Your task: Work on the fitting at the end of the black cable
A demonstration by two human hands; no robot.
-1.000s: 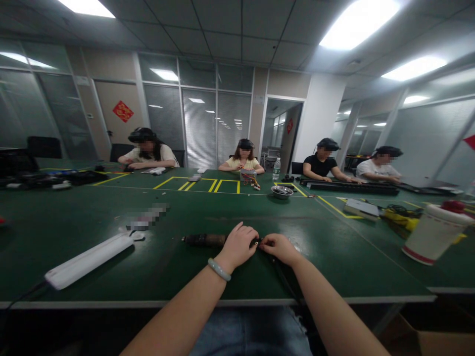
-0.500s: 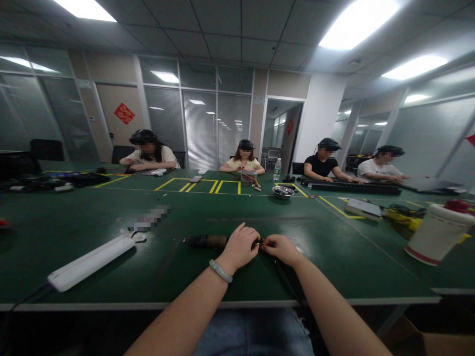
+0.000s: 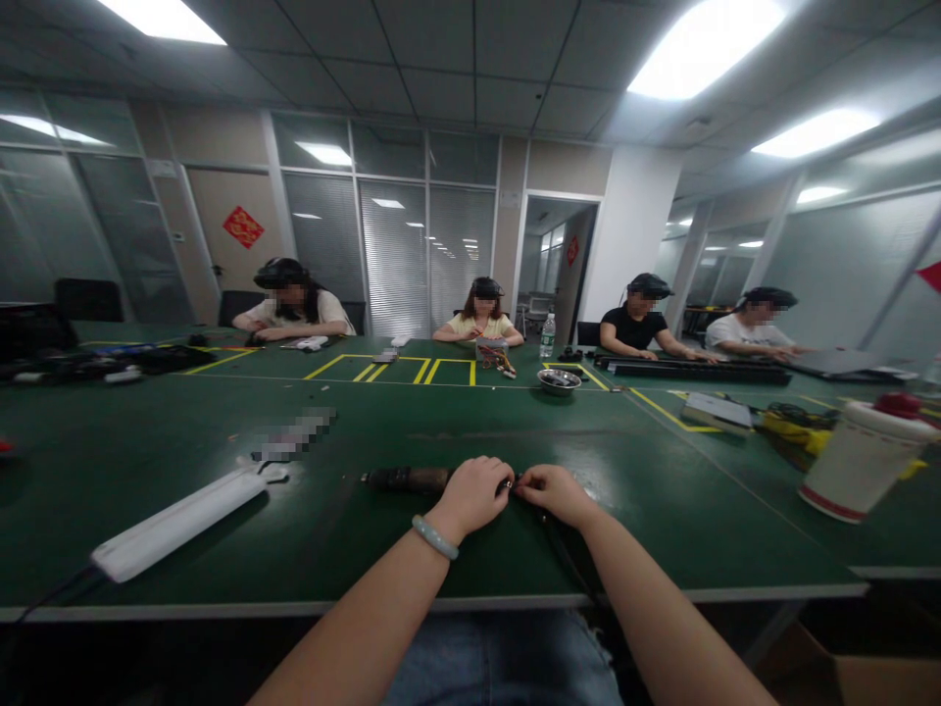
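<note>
A dark, slim power tool with a brown grip, which looks like an electric screwdriver (image 3: 408,479), lies on the green table with its narrow tip to the left. My left hand (image 3: 476,495) is closed over its rear end, fingers curled round it. Against those fingertips, my right hand (image 3: 553,493) pinches the black cable (image 3: 563,549) close to the tool's tail. The cable runs from there over the table's front edge. A small shiny metal bit shows between the hands. My fingers hide the joint of cable and tool.
A white power strip (image 3: 180,520) lies on the left. A metal bowl (image 3: 559,381) holds small dark parts farther back. To the right stand a white cup (image 3: 857,461) and a white box (image 3: 717,412). Several people sit across the table (image 3: 294,549).
The raised fingers of my left hand have come down onto the tool. My right hand keeps its pinch in nearly the same place. The view has shifted slightly.
</note>
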